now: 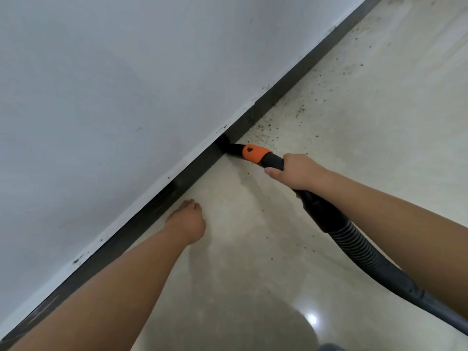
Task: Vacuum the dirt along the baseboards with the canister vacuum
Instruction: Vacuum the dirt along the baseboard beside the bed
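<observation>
- Right hand (296, 173), fingers wrapped around the black vacuum hose handle with orange collar (273, 159), could drag the nozzle (225, 144) off the dark baseboard strip (291, 84), leaving black dirt specks (263, 127) beyond it.
- Left hand (188, 221), empty with fingers loosely curled beside the baseboard, risks smearing grit.

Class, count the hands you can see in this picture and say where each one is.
2. The right hand grips the black vacuum hose handle behind its orange collar. The left hand is low over the floor beside the dark baseboard, holding nothing.

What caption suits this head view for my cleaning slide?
Right hand presses the black vacuum nozzle against the dark baseboard, dark dirt specks ahead.
</observation>
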